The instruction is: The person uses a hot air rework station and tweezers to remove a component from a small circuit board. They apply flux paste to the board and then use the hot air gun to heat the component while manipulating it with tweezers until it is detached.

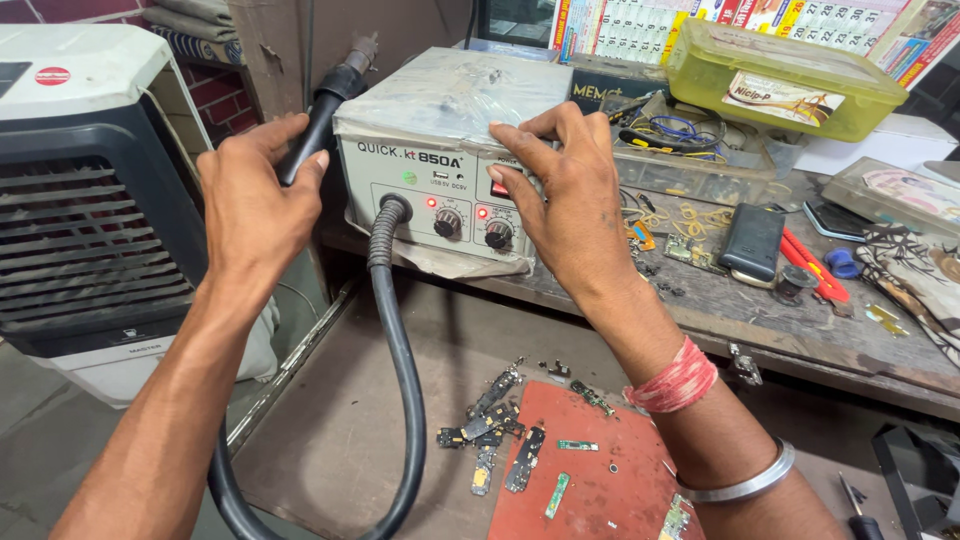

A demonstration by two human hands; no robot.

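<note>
L hand (255,205): closed round the black handle of the hot-air wand (318,125), gripped mid-shaft, nozzle end pointing up and away toward the wall. Probably held that way to keep the hot tip off the bench and off the hose. Thick black hose (400,370) leaves the front-left socket of the hot-air rework station (445,150), drops past the bench edge, loops low and comes back up under the L forearm.

R hand (565,195): spread wide, holding nothing. Fingers draped over the station's top front-right edge, thumb down on the front panel by the red switch (497,187). Looks like a brace on the casing so the thumb can work the switch w/o the unit sliding. Cannot tell if switch is actually pressed.

Station sits at the left end of the upper wooden shelf (760,330), still partly in plastic wrap. Two knobs on the panel, each w/ a red lamp lit beside it; green lamp at the left.

Lower work surface, near edge: red mat (600,490) w/ small circuit boards (500,440) scattered on it and just off its left edge.

Shelf, right of station: black phone (752,240), red-handled cutter (815,268), green lidded box (785,75) at the back. Air cooler (90,190) stands left of the bench.
</note>
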